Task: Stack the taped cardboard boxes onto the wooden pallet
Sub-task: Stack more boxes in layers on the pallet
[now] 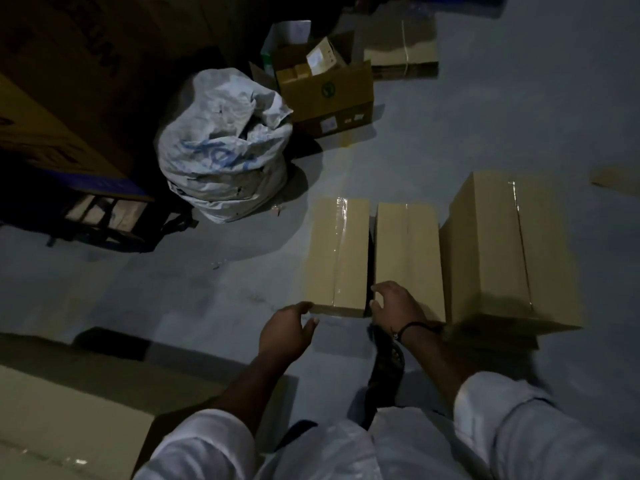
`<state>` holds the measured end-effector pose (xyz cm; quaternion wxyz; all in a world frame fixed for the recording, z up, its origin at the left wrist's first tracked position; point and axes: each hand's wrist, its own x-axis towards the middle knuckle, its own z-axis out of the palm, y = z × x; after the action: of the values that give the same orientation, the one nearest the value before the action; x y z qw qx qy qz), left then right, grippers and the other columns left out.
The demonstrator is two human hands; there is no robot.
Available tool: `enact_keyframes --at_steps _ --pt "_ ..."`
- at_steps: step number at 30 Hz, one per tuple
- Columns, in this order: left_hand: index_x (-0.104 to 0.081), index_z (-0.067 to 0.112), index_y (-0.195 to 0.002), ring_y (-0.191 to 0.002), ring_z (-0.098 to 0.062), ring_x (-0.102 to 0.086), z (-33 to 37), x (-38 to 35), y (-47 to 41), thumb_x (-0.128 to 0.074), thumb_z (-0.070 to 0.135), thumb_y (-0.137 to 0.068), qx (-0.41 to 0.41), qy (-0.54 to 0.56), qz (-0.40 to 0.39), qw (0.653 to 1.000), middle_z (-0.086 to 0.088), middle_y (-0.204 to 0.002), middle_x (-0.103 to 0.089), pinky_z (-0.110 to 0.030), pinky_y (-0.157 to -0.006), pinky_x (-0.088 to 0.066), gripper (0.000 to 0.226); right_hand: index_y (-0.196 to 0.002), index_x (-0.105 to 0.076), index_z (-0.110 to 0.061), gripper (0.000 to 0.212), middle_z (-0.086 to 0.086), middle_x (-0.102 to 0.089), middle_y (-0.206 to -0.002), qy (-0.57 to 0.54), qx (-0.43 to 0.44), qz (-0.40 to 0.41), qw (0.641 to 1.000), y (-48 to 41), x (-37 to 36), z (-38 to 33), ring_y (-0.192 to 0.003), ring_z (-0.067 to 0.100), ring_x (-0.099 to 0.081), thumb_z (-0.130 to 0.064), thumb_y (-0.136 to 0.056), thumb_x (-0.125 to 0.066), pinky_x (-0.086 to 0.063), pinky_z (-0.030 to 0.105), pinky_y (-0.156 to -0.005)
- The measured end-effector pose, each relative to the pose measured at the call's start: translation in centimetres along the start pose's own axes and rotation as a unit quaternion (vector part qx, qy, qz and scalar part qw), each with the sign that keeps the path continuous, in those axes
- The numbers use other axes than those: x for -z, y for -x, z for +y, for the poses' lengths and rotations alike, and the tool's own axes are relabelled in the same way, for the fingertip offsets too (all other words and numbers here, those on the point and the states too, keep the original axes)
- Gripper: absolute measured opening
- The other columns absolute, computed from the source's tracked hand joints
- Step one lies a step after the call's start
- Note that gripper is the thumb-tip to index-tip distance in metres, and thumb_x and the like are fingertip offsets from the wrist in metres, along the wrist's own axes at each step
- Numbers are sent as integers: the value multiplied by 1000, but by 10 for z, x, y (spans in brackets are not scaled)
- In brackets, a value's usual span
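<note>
A slim tan taped cardboard box point(337, 258) lies on the grey floor point(207, 289), right of centre. The left hand point(287, 332), loosely curled, touches its near-left corner. The right hand point(394, 306) hooks fingers over its near-right edge, grip unclear.

Probably a dim storeroom: cardboard boxes point(341, 251), a sack point(221, 147), bare concrete floor point(485, 126).

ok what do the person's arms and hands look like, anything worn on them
Both arms wear loose white sleeves, the left sleeve and the right sleeve, which end around the elbow and leave the forearms bare. The left hand and right hand are bare, with no gloves. A thin dark cord band circles the right wrist. No rings or watch show in the dim light.
</note>
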<state>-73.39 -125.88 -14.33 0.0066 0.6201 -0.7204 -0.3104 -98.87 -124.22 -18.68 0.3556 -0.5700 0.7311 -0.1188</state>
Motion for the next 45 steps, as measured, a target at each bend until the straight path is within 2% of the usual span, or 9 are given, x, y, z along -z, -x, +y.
enact_keyframes --at_steps 7,15,20,23,27,30,32,38,45 --pt "-58 29 -139 -117 -15 -64 28 1 -92 -59 44 -98 31 25 -31 999 5 -132 -67 -31 -94 -53 44 -150 -41 -16 55 8 -38 -155 57 -45 -94 993 -81 14 7 -134 31 -42 -27 -98 -54 -42 38 -108" --pt "-64 30 -133 -96 -7 -67 -45 -51 -229 -62 44 -98 70 84 -103 989 7 -124 -71 -27 -85 -54 38 -155 -31 -17 63 8 -27 -161 93 -126 -143 977 -185 -32 38 -141 32 -34 -33 -98 -53 -36 38 -113" --pt "-73 31 -117 -97 -7 -70 -106 -104 -329 -63 37 -98 51 97 -29 994 12 -111 -75 -21 -75 -50 22 -155 -34 -14 68 12 -23 -163 53 -138 -109 983 -281 -103 84 -144 34 -29 -33 -95 -59 -31 37 -116" --pt "-74 22 -117 -103 -16 -70 -132 -149 -396 -67 33 -95 13 79 -4 997 5 -115 -75 -26 -89 -52 25 -145 -49 -1 65 26 -34 -156 76 -90 -12 993 -344 -148 116 -137 48 -36 -32 -88 -58 -36 51 -112" --pt "-60 24 -136 -137 -34 -44 -161 -214 -472 -68 55 -89 -33 37 -11 999 -11 -153 -46 -58 -113 -38 57 -144 -48 0 66 28 -28 -156 109 -29 54 992 -411 -203 161 -136 42 -30 -37 -92 -61 -43 64 -104" --pt "-42 38 -148 -152 -41 -15 -173 -247 -503 -72 64 -83 -16 30 -65 997 -4 -170 -3 -59 -114 -33 76 -160 -18 -21 84 13 10 -167 79 -70 43 993 -434 -238 188 -151 42 -12 -54 -94 -57 -31 55 -117" --pt "-39 42 -149 -153 -37 -16 -177 -258 -512 -75 62 -81 -18 53 -57 997 1 -170 11 -52 -110 -40 79 -161 -10 -28 88 6 22 -166 75 -90 48 992 -439 -253 195 -152 40 -9 -59 -93 -56 -32 54 -118" --pt "-39 39 -152 -151 -26 -23 -166 -249 -500 -74 52 -87 -17 73 -37 997 2 -169 17 -36 -106 -41 76 -161 -9 -32 86 2 26 -165 43 -81 63 994 -427 -250 190 -154 35 -4 -56 -93 -57 -32 51 -118" --pt "-35 39 -155 -148 -35 -32 -111 -148 -423 -63 71 -84 -27 49 -37 998 10 -170 12 -52 -108 -46 82 -160 -9 -35 81 0 18 -167 32 -67 38 997 -362 -151 100 -147 38 -24 -60 -95 -50 -33 52 -116"
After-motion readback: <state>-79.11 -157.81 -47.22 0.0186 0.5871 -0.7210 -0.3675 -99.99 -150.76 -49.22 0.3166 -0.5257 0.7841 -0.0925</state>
